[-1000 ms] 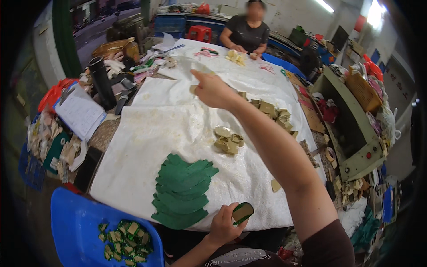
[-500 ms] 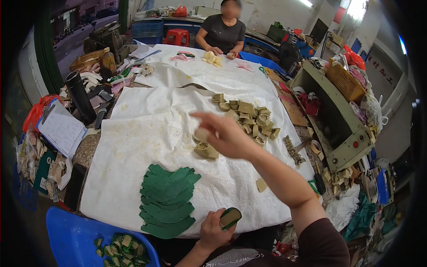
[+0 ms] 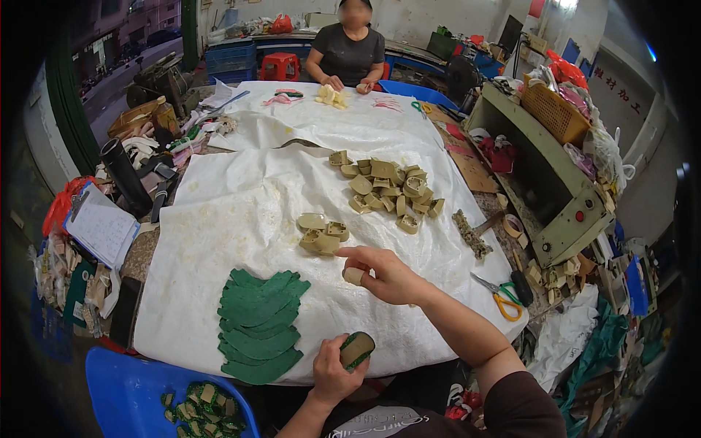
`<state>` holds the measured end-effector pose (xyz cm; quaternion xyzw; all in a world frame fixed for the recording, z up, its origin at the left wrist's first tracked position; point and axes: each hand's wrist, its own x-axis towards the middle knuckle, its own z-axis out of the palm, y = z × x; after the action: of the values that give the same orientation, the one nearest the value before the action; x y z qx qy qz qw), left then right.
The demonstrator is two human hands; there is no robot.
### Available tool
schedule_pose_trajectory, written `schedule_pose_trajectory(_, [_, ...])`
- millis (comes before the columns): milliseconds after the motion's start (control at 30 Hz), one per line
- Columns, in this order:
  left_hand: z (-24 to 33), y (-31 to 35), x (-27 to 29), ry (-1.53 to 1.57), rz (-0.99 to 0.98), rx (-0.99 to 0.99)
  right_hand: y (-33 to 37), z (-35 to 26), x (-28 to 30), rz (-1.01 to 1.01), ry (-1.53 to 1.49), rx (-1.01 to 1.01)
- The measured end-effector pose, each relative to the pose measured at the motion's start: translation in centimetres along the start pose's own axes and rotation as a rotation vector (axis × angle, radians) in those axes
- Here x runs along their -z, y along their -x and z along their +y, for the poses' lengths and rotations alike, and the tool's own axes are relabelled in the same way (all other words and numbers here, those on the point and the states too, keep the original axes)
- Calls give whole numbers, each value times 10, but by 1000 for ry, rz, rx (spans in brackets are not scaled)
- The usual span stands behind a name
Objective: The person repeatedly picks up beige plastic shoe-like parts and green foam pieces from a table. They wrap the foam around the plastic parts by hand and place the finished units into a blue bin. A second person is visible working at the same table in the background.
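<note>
My left hand [image 3: 334, 371] grips a shoe heel [image 3: 357, 352] near the front edge of the table. Its sides are wrapped in glittery green and its tan face shows. Over the cloth, my right hand [image 3: 383, 274] is open, index finger stretched out, with a pale cover on the thumb [image 3: 353, 276]. The index fingertip is close to a small group of bare tan heels [image 3: 319, 242]; I cannot tell whether it touches them. Left of my hands, overlapping curved green strips [image 3: 261, 328] lie in a stack. Farther back is a larger pile of tan heels [image 3: 391, 186].
A blue tub [image 3: 120, 387] at lower left holds green-covered heels [image 3: 204, 409]. Orange-handled scissors [image 3: 506, 303] lie right of my forearm. A green metal machine [image 3: 544, 175] lines the right side. Across the white cloth [image 3: 241, 175], another person [image 3: 349, 55] handles pale pieces.
My right hand has drawn back toward me from above the small group of heels, uncovering it. The scissors now show beside my arm. My left hand keeps hold of the green-covered heel.
</note>
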<state>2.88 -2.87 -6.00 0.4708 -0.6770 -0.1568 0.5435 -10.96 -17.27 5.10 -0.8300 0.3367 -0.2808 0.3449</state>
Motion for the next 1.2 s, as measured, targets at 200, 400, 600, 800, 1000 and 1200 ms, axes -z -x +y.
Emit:
schedule_pose_trajectory(200, [4,-2,1,16,-7,-2,9,9,-4,-1,-37,-24])
schedule_pose_trajectory(400, [4,-1,0,3,-4,-4,11,9,-7,1,-36,-20])
schedule_pose_trajectory(600, [3,-1,0,7,0,-4,5,3,-6,0,-36,-37])
schedule_pose_trajectory(800, [3,0,1,19,-14,16,4,5,-9,-16,-19,-23])
schedule_pose_trajectory(1000, [1,1,0,11,-12,-3,5,9,-13,-13,-25,-26])
schedule_pose_trajectory(1200, [1,2,0,26,-10,10,7,9,-16,-12,-46,-42])
